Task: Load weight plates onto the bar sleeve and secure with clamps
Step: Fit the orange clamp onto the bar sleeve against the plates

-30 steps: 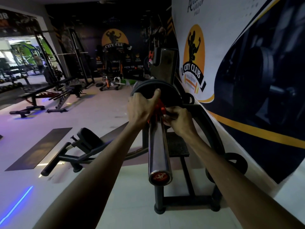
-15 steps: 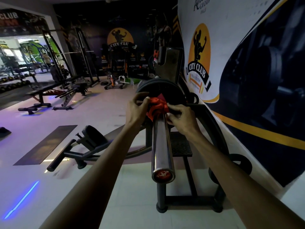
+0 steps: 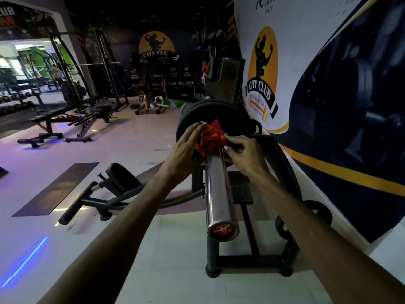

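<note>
A chrome bar sleeve (image 3: 218, 189) points toward me, its red end cap (image 3: 222, 231) nearest. Black weight plates (image 3: 228, 115) sit on the far part of the sleeve. A red clamp (image 3: 211, 137) is around the sleeve just in front of the plates. My left hand (image 3: 186, 148) grips the clamp's left side with fingers curled over its top. My right hand (image 3: 243, 153) pinches the clamp's right side. Whether the clamp touches the plates is hidden by my fingers.
A black rack frame (image 3: 247, 262) stands under the sleeve. The banner wall (image 3: 328, 84) runs close on the right. A low black bench (image 3: 105, 194) lies on the floor to the left, a dark mat (image 3: 57, 189) beyond it. Benches and racks fill the far room.
The clamp has come back along the sleeve a little toward me and tilted. My left hand has opened out over its left side; both hands stay on it.
</note>
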`<state>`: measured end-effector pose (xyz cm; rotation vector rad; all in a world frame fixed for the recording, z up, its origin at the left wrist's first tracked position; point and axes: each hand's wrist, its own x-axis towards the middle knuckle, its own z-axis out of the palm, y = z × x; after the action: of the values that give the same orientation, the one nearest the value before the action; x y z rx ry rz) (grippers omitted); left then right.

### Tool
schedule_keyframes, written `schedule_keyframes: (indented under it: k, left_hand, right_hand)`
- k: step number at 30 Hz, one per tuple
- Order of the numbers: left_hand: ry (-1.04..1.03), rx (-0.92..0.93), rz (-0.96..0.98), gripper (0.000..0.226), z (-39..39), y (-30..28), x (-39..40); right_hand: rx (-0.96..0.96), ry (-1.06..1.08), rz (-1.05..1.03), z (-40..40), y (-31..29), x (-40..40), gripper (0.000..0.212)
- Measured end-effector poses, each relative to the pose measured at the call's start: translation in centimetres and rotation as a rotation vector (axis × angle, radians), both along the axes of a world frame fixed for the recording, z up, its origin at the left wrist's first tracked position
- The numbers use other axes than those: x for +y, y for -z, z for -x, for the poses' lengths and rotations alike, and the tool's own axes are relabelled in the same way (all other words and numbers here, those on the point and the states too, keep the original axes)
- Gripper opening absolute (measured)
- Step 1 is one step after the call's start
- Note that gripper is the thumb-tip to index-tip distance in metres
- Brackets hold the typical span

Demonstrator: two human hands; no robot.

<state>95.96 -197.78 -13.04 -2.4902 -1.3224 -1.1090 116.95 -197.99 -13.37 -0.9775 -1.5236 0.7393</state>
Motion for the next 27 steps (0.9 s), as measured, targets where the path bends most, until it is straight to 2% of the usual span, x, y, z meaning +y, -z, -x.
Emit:
schedule_keyframes:
  k: [3, 8, 11, 15, 22, 27]
  left_hand:
    - [-0.049, -0.025, -0.093, 0.094, -0.5, 0.7, 0.6]
    - [-0.133, 0.156, -0.319, 0.078, 0.9, 0.4, 1.3]
    - [-0.203, 0.135, -0.371, 0.073, 0.8, 1.2, 1.4]
    - [-0.194, 0.060, -0.300, 0.075, 0.6, 1.8, 1.4]
    - [-0.150, 0.016, -0.099, 0.083, -0.3, 1.1, -0.8]
    - [-0.111, -0.174, 0.013, 0.075, -0.3, 1.4, -4.1]
  right_hand:
    - [-0.012, 0.003, -0.017, 0.0, 0.1, 0.1, 0.040]
    - [-0.064, 0.043, -0.052, -0.1, 0.2, 0.5, 0.038]
    - [-0.098, 0.079, -0.075, 0.0, 0.2, 0.8, 0.035]
    - [-0.177, 0.090, -0.084, -0.2, 0.0, 1.3, 0.034]
    - [-0.114, 0.048, -0.028, -0.2, -0.3, 0.2, 0.034]
    - [-0.111, 0.014, -0.024, 0.3, 1.4, -2.1, 0.051]
